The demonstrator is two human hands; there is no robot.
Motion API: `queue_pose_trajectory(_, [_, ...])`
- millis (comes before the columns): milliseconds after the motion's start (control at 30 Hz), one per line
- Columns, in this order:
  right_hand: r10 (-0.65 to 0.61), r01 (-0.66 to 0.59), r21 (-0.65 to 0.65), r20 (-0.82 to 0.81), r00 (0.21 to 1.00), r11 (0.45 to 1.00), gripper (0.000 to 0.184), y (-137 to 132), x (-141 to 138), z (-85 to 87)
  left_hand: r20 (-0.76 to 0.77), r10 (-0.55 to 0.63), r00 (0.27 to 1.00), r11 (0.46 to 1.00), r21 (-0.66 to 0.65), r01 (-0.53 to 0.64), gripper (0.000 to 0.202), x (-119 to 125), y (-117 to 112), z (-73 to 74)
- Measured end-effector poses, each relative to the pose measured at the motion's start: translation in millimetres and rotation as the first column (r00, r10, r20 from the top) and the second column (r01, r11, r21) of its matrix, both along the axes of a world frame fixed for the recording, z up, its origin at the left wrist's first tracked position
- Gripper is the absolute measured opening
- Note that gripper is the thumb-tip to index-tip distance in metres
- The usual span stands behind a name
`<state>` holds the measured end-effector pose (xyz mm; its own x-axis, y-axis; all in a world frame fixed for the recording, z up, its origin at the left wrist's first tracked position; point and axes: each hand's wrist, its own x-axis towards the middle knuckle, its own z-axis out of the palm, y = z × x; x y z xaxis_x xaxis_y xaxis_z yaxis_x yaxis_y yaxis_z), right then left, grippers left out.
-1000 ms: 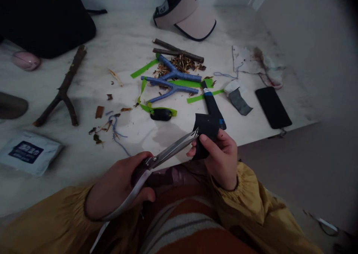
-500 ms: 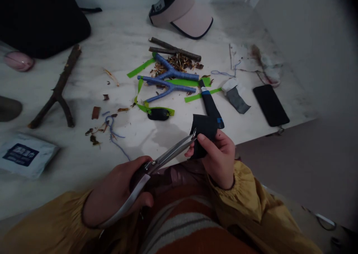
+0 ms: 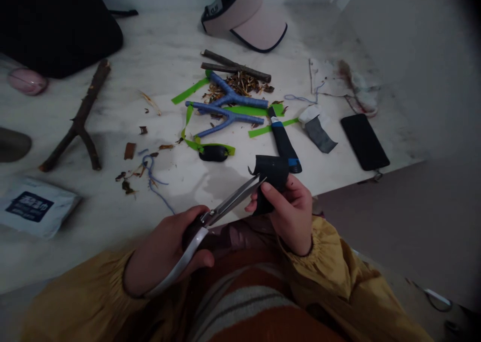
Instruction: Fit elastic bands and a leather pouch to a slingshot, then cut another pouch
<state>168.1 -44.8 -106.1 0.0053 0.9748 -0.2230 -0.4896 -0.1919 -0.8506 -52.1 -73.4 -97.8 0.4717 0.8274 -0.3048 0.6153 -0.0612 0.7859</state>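
Sheet black; scissor blades silver; forks blue; sleeves mustard; garment grey-striped, perhaps rust

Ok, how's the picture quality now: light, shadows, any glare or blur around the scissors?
Head view: dim overall, upper right corner nearly black; head view: a soft shadow on the table left of the black piece; head view: scissors catch a dull shine, no harsh glare, blades fairly readable; head view: small print on the packet too soft to read.
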Motion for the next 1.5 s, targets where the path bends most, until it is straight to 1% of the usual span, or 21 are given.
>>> queue_pose_trajectory(100, [0.034, -0.034, 0.006, 0.024, 0.999, 0.999, 0.007, -3, -3, -0.5, -0.035, 0.015, 0.999, 0.998, 0.068, -0.013, 0.060, 1, 0, -4.6])
queue_pose_trajectory(267, [0.047, -0.048, 0.015, 0.056, 0.997, 0.999, 0.005, -6, -6, -1.5, -0.096, 0.078, 0.992, 0.975, 0.214, -0.056, 0.074, 1, -4, -14.9])
queue_pose_trajectory(367, [0.058, -0.058, -0.003, 0.022, 0.998, 0.998, 0.005, -5, -5, -2.6, -0.086, 0.091, 0.992, 0.968, 0.242, -0.067, 0.074, 5, -3, -15.9])
queue_pose_trajectory(433, [0.070, -0.070, -0.016, -0.030, 0.997, 0.997, 0.005, -5, -5, -4.0, -0.069, 0.097, 0.993, 0.971, 0.226, -0.079, 0.074, 8, -2, -13.3])
queue_pose_trajectory(500, [0.072, -0.074, -0.028, -0.069, 0.995, 0.997, 0.007, -5, -6, -5.2, -0.028, 0.089, 0.996, 0.981, 0.176, -0.083, 0.076, 12, 1, -9.5])
queue_pose_trajectory(567, [0.065, -0.068, -0.040, -0.073, 0.995, 0.997, 0.008, -5, -7, -5.3, 0.034, 0.062, 0.998, 0.993, 0.099, -0.065, 0.077, 14, 4, -5.9])
queue_pose_trajectory(633, [0.060, -0.063, -0.049, -0.048, 0.997, 0.997, 0.009, -6, -8, -4.2, 0.057, 0.056, 0.997, 0.996, 0.063, -0.059, 0.076, 15, 6, -3.8])
queue_pose_trajectory(767, [0.070, -0.070, -0.061, 0.005, 0.998, 0.996, 0.008, -5, -8, -0.3, -0.035, 0.106, 0.994, 0.989, 0.106, -0.102, 0.074, 14, 6, -5.1])
queue_pose_trajectory(933, [0.100, -0.098, -0.064, 0.030, 0.994, 0.993, 0.008, -3, -4, 1.0, -0.082, 0.115, 0.990, 0.986, 0.134, -0.104, 0.068, 10, 6, -7.2])
queue_pose_trajectory(1067, [0.100, -0.098, -0.048, 0.048, 0.994, 0.994, 0.008, -3, -3, 1.2, -0.127, 0.112, 0.986, 0.989, 0.113, -0.097, 0.063, 10, 8, -4.9])
queue_pose_trajectory(1167, [0.109, -0.108, -0.039, 0.047, 0.993, 0.993, 0.008, -3, -3, 2.2, -0.122, 0.121, 0.985, 0.988, 0.107, -0.108, 0.062, 12, 9, -2.9])
queue_pose_trajectory(1233, [0.118, -0.116, -0.042, 0.041, 0.992, 0.992, 0.008, -3, -3, 2.6, -0.119, 0.134, 0.984, 0.988, 0.098, -0.123, 0.063, 15, 10, -1.3])
queue_pose_trajectory(1367, [0.120, -0.117, -0.065, 0.036, 0.992, 0.991, 0.011, -2, -1, 1.8, -0.155, 0.142, 0.978, 0.989, 0.069, -0.133, 0.057, 21, 11, 1.7])
queue_pose_trajectory(1500, [0.132, -0.128, -0.065, 0.058, 0.990, 0.990, 0.012, 1, 1, 0.3, -0.226, 0.183, 0.957, 0.978, 0.137, -0.154, 0.058, 24, 11, -0.5])
